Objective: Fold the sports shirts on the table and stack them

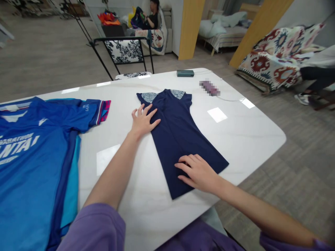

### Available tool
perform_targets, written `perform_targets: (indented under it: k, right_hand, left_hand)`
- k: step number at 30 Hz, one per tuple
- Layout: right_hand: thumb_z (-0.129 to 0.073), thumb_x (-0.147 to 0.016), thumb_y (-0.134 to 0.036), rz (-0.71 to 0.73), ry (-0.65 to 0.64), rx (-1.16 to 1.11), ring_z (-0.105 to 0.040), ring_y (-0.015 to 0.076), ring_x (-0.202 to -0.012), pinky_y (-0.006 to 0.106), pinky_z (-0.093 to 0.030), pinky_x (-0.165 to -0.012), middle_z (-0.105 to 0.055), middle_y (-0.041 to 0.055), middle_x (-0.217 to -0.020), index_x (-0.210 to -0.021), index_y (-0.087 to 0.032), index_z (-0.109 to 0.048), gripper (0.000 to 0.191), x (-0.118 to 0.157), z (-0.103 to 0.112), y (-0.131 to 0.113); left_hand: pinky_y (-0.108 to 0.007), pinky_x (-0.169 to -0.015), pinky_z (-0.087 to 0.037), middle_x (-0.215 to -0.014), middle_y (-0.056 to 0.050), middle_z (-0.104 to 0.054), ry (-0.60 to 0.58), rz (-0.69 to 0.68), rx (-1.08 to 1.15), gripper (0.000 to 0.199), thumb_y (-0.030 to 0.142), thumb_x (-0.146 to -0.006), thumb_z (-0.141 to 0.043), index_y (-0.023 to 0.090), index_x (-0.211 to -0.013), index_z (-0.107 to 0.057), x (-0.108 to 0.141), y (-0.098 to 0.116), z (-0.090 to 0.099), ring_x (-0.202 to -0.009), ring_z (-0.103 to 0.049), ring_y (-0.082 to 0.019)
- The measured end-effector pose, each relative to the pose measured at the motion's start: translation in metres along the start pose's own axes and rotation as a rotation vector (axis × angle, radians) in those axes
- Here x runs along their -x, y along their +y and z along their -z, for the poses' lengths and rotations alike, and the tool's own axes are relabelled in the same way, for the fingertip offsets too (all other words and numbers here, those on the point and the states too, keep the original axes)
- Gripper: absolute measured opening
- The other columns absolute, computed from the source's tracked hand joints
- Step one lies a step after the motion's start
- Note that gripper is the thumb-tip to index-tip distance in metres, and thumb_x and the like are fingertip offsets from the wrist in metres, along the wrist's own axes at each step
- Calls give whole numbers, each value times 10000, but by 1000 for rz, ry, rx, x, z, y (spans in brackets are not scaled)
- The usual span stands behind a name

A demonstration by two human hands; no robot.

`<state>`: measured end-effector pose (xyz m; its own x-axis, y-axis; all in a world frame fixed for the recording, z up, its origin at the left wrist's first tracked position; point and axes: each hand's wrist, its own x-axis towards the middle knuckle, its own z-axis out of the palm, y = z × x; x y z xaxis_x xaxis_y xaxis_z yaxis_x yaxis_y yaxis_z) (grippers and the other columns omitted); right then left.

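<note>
A navy short-sleeved dress point(180, 134), with pale patterned patches at its shoulders, lies spread on a white table. My left hand point(143, 120) rests on its left edge just under the sleeve, fingers spread. Lower down, my right hand point(195, 172) is over the dress near its hem, the fingers bent and the thumb apart from them. Nothing shows in either hand. To the left, a blue printed jersey point(34, 153) is laid out on top of other blue garments.
The glossy white table point(248, 139) has a rounded right corner. Towards its far edge are a dark green box-shaped device point(185, 73) and a blurred-out purplish object point(209, 88) with a cable. A black-framed chair point(125, 50) stands behind. Two people sit further back.
</note>
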<state>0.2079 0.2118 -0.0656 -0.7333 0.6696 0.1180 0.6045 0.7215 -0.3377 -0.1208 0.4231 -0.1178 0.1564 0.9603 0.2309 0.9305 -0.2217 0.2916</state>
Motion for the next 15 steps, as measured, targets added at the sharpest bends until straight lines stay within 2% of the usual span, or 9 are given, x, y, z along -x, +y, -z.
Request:
perform_targets:
  k: [3, 6, 8, 11, 13, 15]
  right_hand:
    - [-644, -1143, -415, -188, 144, -29, -723, 282, -1176, 460, -539, -988, -746, 115, -1355, -1434, -253, -668, 334, 53, 16, 12]
    - [-602, -1148, -481, -524, 326, -40, -758, 286, -1040, 463, -581, -897, -766, 119, -1252, -1370, -252, -674, 327, 106, 33, 45]
    - [-602, -1131, -557, -706, 401, -33, -760, 278, -900, 454, -583, -785, -768, 118, -1216, -1333, -260, -679, 367, 135, 35, 66]
    - [-594, -1118, -631, -831, 446, -41, -744, 263, -795, 435, -559, -692, -761, 108, -1203, -1265, -273, -688, 398, 154, 25, 80]
    - [-599, -1118, -639, -848, 441, -22, -740, 262, -784, 430, -549, -692, -753, 105, -1190, -1246, -263, -687, 407, 152, 15, 78]
    - [-619, -1120, -608, -853, 431, 15, -732, 266, -785, 424, -528, -697, -747, 110, -1185, -1255, -248, -683, 390, 144, 7, 73]
  left_hand:
    - [-673, -1379, -98, -1802, -82, -460, -53, 3, -18, 657, 657, -1037, -549, 404, -1638, -629, -1, 12, 8, -1716, -263, -449]
    - [-602, -1361, -203, -1710, -160, -527, 39, 34, -1, 628, 621, -1033, -550, 318, -1574, -646, -24, 36, 17, -1628, -415, -424]
    - [-558, -1329, -279, -1499, -160, -674, 83, 30, 42, 527, 571, -1039, -556, 286, -1466, -674, -55, 63, 17, -1455, -589, -389]
    - [-527, -1256, -379, -1172, -114, -783, 2, 26, 98, 348, 511, -1017, -620, 260, -1239, -712, -115, 115, 2, -1192, -708, -348]
    - [-564, -1259, -369, -1108, -127, -797, -33, 55, 70, 305, 516, -1000, -659, 240, -1117, -719, -156, 149, -18, -1178, -714, -370]
    - [-637, -1290, -305, -1104, -156, -804, -46, 104, 26, 361, 582, -993, -671, 226, -1032, -721, -194, 177, -40, -1215, -710, -408]
